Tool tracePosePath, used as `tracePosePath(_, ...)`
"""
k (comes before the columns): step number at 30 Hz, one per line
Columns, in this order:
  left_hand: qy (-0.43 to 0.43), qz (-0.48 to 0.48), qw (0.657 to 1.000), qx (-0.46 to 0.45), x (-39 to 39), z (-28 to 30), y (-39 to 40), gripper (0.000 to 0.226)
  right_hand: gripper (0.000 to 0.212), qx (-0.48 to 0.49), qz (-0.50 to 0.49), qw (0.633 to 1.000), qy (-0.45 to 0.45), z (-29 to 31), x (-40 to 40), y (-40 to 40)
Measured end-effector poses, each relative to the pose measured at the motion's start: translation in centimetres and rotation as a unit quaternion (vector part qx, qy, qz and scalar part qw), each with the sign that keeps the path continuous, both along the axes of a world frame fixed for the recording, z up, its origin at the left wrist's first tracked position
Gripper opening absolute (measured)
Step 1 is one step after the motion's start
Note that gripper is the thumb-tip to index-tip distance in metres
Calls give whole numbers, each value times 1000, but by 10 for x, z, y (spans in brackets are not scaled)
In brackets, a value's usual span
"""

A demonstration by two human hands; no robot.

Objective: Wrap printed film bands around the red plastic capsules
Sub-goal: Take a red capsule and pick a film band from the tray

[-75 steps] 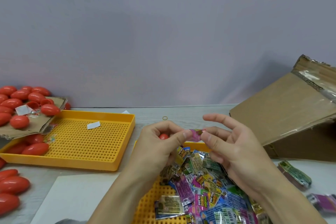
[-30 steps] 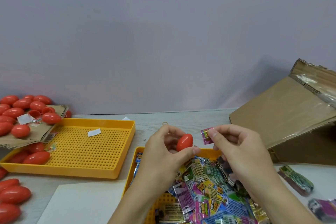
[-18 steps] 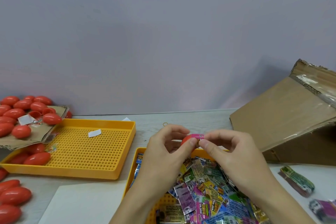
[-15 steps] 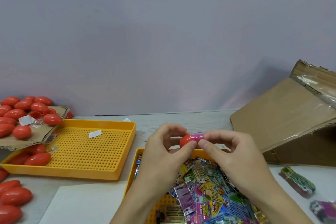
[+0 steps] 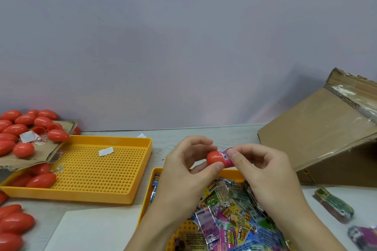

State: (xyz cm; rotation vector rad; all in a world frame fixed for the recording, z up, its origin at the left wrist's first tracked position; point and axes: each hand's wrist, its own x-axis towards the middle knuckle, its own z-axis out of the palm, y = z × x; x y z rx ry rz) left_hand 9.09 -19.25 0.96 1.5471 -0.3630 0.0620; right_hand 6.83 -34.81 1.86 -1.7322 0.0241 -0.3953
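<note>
My left hand [image 5: 184,171] holds a red plastic capsule [image 5: 214,158] between thumb and fingers, above the near yellow tray [image 5: 152,187]. A pink printed film band [image 5: 227,159] sits around the capsule's right end. My right hand [image 5: 263,171] pinches that band with thumb and fingers. The capsule's right end is hidden by the band and my fingers. Several loose printed bands [image 5: 228,218] lie heaped in the near tray under my hands.
A second yellow perforated tray [image 5: 98,169] lies to the left with two red capsules [image 5: 40,180] in its corner. More capsules [image 5: 24,126] pile on cardboard at far left. A tilted cardboard box [image 5: 318,128] stands right. Bundled bands [image 5: 334,204] lie at right.
My right hand brought the pink band to the capsule and slid it over the capsule's right end. Both hands stayed above the near tray.
</note>
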Motion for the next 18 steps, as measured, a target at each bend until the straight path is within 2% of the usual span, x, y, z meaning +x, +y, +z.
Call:
tracePosePath(5,10,12,1000,-7,0,1,1,42,3,32,15,999,21,3,-2,1)
tracePosePath(14,-1,8,1000,10,-1,2,0,32,10,70,10,997,36,4,-2,3)
tracePosePath(18,-19,4,1000,18,0,0,1,37,11,101,32,993,47,5,-2,5)
